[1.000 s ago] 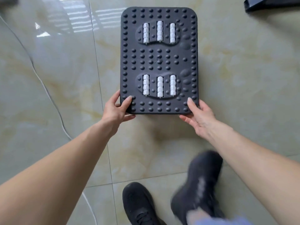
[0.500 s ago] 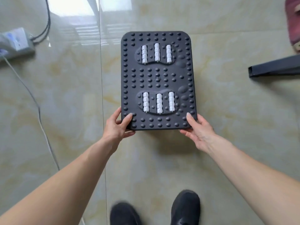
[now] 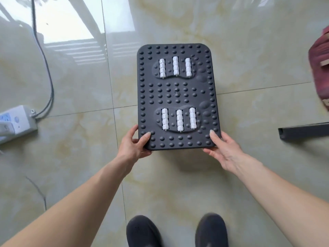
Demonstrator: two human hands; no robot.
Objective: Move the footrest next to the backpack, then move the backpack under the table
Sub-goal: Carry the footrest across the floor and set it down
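We hold the footrest (image 3: 177,97) out in front of us, above the tiled floor (image 3: 249,50), with its long axis running straight away from our body. Our grip is all on the near short edge. The left hand (image 3: 132,145) takes the near-left corner, thumb on the studded top and the other fingers (image 3: 132,133) wrapped around the side and underneath. The right hand (image 3: 222,148) takes the near-right corner the same way, thumb on top, the rest below. Both hands are clamped on the footrest, so most of its length reaches forward past our fingers, and the far end carries unsupported.

The relation the coming move turns on is where the backpack (image 3: 319,68) lies from the footrest. We take the dark red cloth shape at the right edge of view to be it, though only a slice shows. It sits well to the right of the footrest and level with its far half, so our right hand is the nearer one. A dark bar (image 3: 302,131) lies on the floor between our right hand and that red shape, perhaps a foot of the counter.

We judge the footrest must swing or travel rightward and come down beside the backpack, clear of the bar. To our left, a power strip (image 3: 17,120) and its cable (image 3: 44,65) lie well apart from the path. Our shoes (image 3: 178,230) stand just behind the footrest's shadow.
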